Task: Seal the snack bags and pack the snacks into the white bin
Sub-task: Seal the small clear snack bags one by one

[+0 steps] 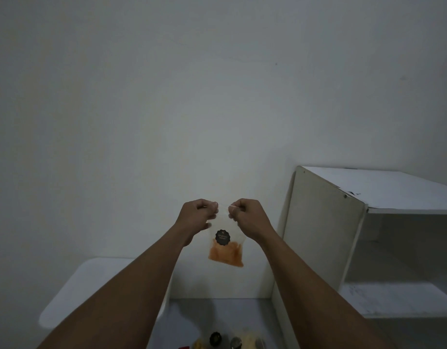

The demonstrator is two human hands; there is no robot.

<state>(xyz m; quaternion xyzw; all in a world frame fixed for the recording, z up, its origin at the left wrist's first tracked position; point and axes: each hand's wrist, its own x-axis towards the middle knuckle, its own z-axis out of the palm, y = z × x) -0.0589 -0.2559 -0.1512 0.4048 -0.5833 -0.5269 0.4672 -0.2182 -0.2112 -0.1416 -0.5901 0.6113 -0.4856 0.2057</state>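
fingertips of the left hand [195,214] and right hand [245,214] pinch the top strip of a clear snack bag [225,244] held up before the far wall, light, limp and probably slippery, orange snacks weighing its bottom, best taken along that seal.

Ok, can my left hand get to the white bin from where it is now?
Probably yes. The white bin lies below and left of the left hand with nothing between, but that hand and the right hand both pinch the top of the snack bag.
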